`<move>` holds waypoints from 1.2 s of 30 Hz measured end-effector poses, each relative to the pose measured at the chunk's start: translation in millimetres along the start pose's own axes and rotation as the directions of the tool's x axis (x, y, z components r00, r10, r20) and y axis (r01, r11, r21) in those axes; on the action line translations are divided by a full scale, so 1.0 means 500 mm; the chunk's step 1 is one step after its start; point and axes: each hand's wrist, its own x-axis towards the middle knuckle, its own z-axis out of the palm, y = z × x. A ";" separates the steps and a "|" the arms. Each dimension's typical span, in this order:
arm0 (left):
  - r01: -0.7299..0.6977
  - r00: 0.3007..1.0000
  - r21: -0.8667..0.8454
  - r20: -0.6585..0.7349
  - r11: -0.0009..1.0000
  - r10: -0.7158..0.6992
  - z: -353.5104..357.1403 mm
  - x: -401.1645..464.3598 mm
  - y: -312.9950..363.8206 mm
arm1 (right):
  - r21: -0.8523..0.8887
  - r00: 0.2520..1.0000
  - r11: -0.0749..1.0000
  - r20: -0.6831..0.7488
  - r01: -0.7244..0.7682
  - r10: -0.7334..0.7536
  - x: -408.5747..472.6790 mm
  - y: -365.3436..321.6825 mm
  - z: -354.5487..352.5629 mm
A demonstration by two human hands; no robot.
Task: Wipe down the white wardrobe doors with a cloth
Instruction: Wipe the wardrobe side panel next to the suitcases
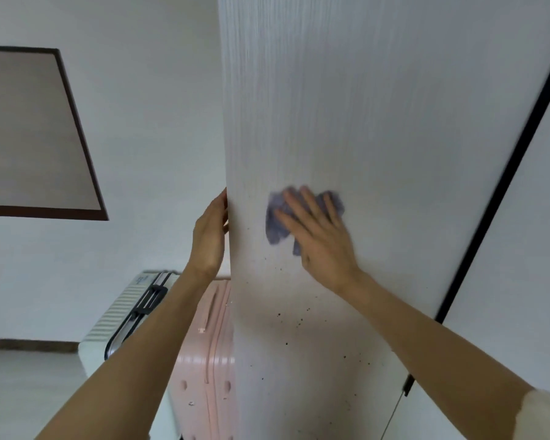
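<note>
Wardrobe door (346, 122): white, vertical grain, standing open edge-on before me; dark specks scattered below my right hand.

Cloth (275, 223): blue-grey, crumpled, flat against the door face, showing above and to the left of my right hand; blurred.

Right hand (318, 236): fingers spread, palm pressing the cloth onto the door, not curled around it.

Left hand (208, 236): left of the right hand, wrapped around the door's free edge, thumb side toward me, fingertips hidden behind the panel.

Pink suitcase (204, 360): upright, below my left hand, behind the door edge.

White suitcase (121, 315): ribbed, left of the pink one, under my left forearm.

Dark gap (502, 185): right of my right hand, between this door and the next panel.
</note>
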 end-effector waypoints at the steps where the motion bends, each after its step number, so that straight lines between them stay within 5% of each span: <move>1: 0.023 1.000 -0.029 0.000 0.999 -0.023 -0.006 0.005 0.008 | 0.053 0.992 0.993 -0.074 -0.102 0.106 0.033 -0.004 -0.007; 5: 0.099 0.993 -0.036 0.062 0.994 -0.096 -0.032 0.021 0.016 | 0.235 0.897 0.925 -0.264 -0.297 0.355 0.127 -0.028 -0.015; 9: 0.136 0.988 -0.090 0.091 0.987 -0.128 -0.045 0.028 0.005 | 0.073 0.995 0.997 -0.104 0.019 -0.011 0.059 -0.079 0.050; 11: 0.134 0.988 -0.106 0.085 0.985 -0.126 -0.046 0.028 0.000 | 0.034 0.963 0.967 0.087 0.252 -0.254 -0.009 -0.114 0.086; 16: 0.125 0.991 -0.106 0.055 0.986 -0.120 -0.050 0.030 -0.005 | -0.027 0.884 0.915 0.268 0.404 -0.382 -0.033 -0.105 0.082; 20: 0.152 0.987 -0.094 0.074 0.984 -0.145 -0.067 0.054 0.009 | -0.070 0.988 0.990 -0.091 0.121 -0.127 0.107 -0.036 0.012; 23: 0.155 0.982 -0.056 0.119 0.986 -0.147 -0.079 0.067 0.014 | 0.048 0.915 0.991 -0.379 -0.126 0.135 0.208 -0.009 -0.031; 26: 0.180 0.973 -0.082 0.160 0.980 -0.165 -0.087 0.074 0.014 | 0.117 0.887 0.980 -0.419 -0.158 0.193 0.237 -0.029 -0.028; 29: 0.243 0.963 -0.196 0.163 0.950 -0.213 -0.084 0.076 0.011 | 0.088 0.973 0.992 -0.222 0.091 -0.070 0.166 -0.072 0.025; 32: 0.265 0.962 -0.178 0.120 0.948 -0.246 -0.076 0.066 -0.011 | 0.095 0.890 0.897 0.120 0.431 -0.440 0.024 -0.117 0.098; 36: 0.247 0.968 -0.072 0.074 0.966 -0.242 -0.049 0.037 -0.046 | 0.024 0.811 0.864 0.333 0.502 -0.481 -0.078 -0.118 0.106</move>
